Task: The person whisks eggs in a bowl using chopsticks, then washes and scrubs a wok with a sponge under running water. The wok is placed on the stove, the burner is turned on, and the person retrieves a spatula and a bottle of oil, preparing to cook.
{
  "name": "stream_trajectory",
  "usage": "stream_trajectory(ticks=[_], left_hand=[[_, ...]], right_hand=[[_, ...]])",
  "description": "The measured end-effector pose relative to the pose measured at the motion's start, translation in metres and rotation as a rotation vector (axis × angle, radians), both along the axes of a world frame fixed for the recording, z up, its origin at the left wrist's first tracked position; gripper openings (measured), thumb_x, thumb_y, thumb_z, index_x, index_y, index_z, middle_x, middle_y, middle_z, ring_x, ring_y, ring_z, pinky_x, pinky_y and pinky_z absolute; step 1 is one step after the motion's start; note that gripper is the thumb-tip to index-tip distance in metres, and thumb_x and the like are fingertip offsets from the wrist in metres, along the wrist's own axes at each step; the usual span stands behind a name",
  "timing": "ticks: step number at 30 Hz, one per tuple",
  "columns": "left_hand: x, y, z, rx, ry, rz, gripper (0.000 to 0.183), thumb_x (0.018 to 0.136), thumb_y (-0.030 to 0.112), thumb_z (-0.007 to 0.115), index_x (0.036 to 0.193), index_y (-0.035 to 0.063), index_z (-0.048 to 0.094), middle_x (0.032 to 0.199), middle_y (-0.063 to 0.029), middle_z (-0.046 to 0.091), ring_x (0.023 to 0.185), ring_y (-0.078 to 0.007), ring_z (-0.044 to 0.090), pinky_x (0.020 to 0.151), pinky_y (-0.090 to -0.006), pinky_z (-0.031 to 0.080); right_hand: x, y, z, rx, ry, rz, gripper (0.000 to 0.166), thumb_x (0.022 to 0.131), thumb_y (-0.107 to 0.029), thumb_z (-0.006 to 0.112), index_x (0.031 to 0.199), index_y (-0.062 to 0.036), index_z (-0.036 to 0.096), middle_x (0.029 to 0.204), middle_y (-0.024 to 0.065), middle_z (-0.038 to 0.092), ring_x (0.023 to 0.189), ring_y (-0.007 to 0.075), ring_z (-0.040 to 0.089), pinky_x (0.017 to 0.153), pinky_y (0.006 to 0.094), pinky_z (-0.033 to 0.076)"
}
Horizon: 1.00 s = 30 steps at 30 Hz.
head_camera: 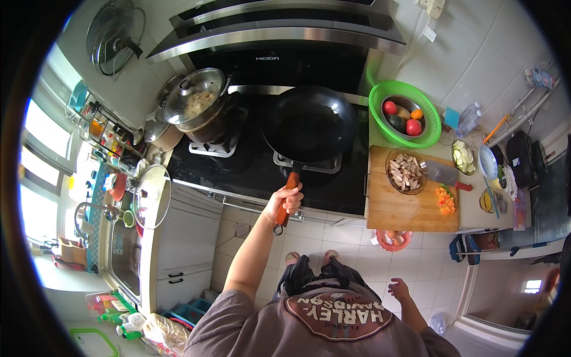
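Note:
My left hand (287,200) is wrapped around the wooden handle (292,178) of a black wok (308,129). The wok sits over the right burner of the black glass hob (250,183), and its inside looks dark, with a few bright glints. My right hand (399,289) hangs low at my side above the tiled floor, holding nothing, fingers slightly apart. Nearest the wok on the right is a wooden cutting board (392,214). It carries a glass bowl of sliced pale food (405,172), a cleaver (441,174) with a red handle and a pile of chopped orange pieces (446,201).
A lidded pot (196,100) stands on the left burner. A range hood (276,38) overhangs the back. A green basket (376,100) holds a metal bowl of vegetables. Sliced green vegetable (463,157) fills another bowl. A glass lid (151,196) leans near the sink (122,276).

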State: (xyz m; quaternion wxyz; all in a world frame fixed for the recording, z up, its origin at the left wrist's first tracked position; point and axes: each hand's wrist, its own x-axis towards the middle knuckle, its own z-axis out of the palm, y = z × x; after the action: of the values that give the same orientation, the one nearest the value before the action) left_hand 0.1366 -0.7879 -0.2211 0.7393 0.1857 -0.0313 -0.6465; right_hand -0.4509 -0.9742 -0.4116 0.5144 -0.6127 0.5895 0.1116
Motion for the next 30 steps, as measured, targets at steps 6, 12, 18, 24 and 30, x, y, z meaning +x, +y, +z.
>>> stream_trajectory(ticks=[6,12,18,24,30], left_hand=[[0.014,0.006,-0.009,0.038,-0.006,-0.072,0.012,0.098,0.019,0.057,0.104,0.0108,0.051,0.061,0.0041,0.042,0.044,-0.0051,0.037,0.042,-0.0213,0.034],[0.008,0.003,-0.004,0.21,-0.15,0.011,0.041,0.098,0.045,0.052,0.115,0.0076,0.052,0.081,-0.0105,0.06,0.066,-0.021,0.061,0.065,-0.0365,0.055],[-0.007,0.043,-0.016,0.243,-0.231,0.019,0.063,0.097,0.061,0.041,0.132,0.0098,0.051,0.116,-0.0183,0.064,0.1,-0.0344,0.066,0.09,-0.0514,0.052],[-0.063,0.172,-0.115,0.685,-0.199,-0.002,0.047,0.096,0.05,0.051,0.121,0.0105,0.057,0.115,-0.0152,0.064,0.104,-0.0305,0.063,0.09,-0.0484,0.052],[-0.127,0.323,-0.234,1.877,-0.956,-0.234,0.027,0.079,0.017,0.072,0.101,0.002,0.068,0.093,-0.0173,0.071,0.088,-0.0318,0.071,0.075,-0.0401,0.058]], right_hand=[[0.005,0.013,-0.005,-0.02,0.151,0.075,0.053,0.079,-0.017,0.076,0.124,-0.0065,0.051,0.08,0.0109,0.071,0.068,0.0202,0.071,0.063,0.0329,0.056],[0.006,0.026,-0.019,-0.223,0.181,0.26,0.115,0.063,-0.022,0.092,0.152,-0.0057,0.02,0.116,0.0244,0.065,0.105,0.0355,0.066,0.091,0.0387,0.053],[0.03,0.049,-0.007,-0.279,0.031,0.174,0.129,0.059,-0.026,0.094,0.154,-0.0023,0.01,0.139,0.0283,0.047,0.13,0.041,0.046,0.109,0.045,0.041],[0.024,0.09,0.014,-0.146,0.161,-0.061,0.061,0.071,-0.016,0.084,0.117,-0.0041,0.047,0.088,0.0186,0.067,0.089,0.0374,0.068,0.079,0.0479,0.056],[0.005,0.088,-0.008,-0.503,0.317,0.398,0.025,0.065,-0.015,0.075,0.083,-0.0015,0.063,0.078,0.0191,0.067,0.077,0.0394,0.065,0.074,0.0463,0.053]])
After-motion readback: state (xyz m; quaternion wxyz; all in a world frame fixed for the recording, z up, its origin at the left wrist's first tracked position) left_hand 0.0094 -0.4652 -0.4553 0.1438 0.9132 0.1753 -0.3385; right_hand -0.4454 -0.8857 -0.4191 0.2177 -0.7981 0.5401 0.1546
